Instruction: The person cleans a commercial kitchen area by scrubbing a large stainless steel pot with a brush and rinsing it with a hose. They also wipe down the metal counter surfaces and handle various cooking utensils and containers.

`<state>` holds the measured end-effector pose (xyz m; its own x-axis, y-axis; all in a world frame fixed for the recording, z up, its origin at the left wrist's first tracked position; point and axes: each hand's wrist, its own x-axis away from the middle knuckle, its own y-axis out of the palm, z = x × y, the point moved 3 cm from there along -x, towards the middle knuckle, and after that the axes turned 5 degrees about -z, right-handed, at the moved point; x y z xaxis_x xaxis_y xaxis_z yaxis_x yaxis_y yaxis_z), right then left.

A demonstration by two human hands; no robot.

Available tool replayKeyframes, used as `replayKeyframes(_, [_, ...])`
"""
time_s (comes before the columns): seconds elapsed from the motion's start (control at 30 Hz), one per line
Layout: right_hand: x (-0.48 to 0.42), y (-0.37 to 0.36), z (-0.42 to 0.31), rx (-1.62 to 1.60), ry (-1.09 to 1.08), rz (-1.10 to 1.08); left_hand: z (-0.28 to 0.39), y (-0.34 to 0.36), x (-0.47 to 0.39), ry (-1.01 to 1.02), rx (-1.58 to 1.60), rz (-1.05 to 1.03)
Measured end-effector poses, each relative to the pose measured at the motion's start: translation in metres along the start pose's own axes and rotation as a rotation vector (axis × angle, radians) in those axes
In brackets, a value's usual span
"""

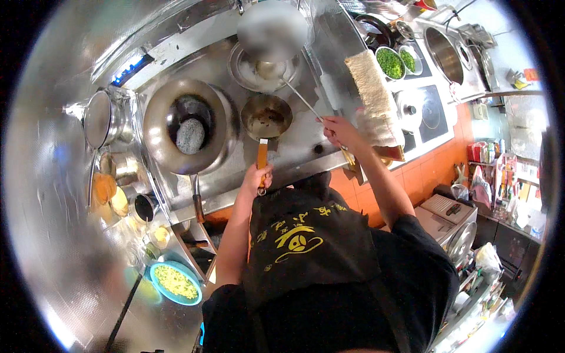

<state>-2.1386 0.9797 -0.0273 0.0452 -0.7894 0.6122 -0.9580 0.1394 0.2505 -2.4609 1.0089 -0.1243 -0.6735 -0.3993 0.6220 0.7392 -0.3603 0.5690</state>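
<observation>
My left hand [259,178] grips the wooden handle of a small frying pan [266,115], whose inside shows dark brown marks. In my right hand [342,132] is the long thin handle of a ladle [270,69]. The ladle's bowl is over a round metal basin [240,75] at the back of the steel cooktop. A blurred, pale round thing [272,30] partly covers that basin from above. To the left of the small pan stands a large wok [156,132] with foamy, greyish liquid at its bottom, its handle pointing towards me.
Metal pots [98,119] and containers line the left side, with a blue basket [198,291] of shredded pale-green food nearer me. On the right are a folded towel [371,92], a tub of chopped greens [390,63], a lidded white pot [408,110] and a deep steel pot [442,55].
</observation>
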Motion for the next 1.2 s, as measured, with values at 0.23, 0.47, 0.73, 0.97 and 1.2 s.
replayKeyframes(0.23, [0.041,0.000,0.007,0.639,-0.115,0.259,0.003,0.007,-0.009,0.033,0.007,-0.002])
replayKeyframes(0.47, [-0.026,0.000,-0.019,1.059,-0.357,0.476,-0.006,0.011,0.006,0.072,-0.033,0.098])
replayKeyframes(0.73, [-0.170,-0.038,0.026,0.423,-0.276,0.164,-0.015,0.017,0.031,0.068,-0.017,0.114])
replayKeyframes(0.97, [-0.108,-0.026,0.030,-0.497,0.014,-0.016,-0.023,0.005,0.028,0.082,-0.034,0.094])
replayKeyframes(1.2, [0.010,-0.009,0.003,-0.186,0.066,0.040,-0.008,0.015,0.013,0.068,-0.089,0.131])
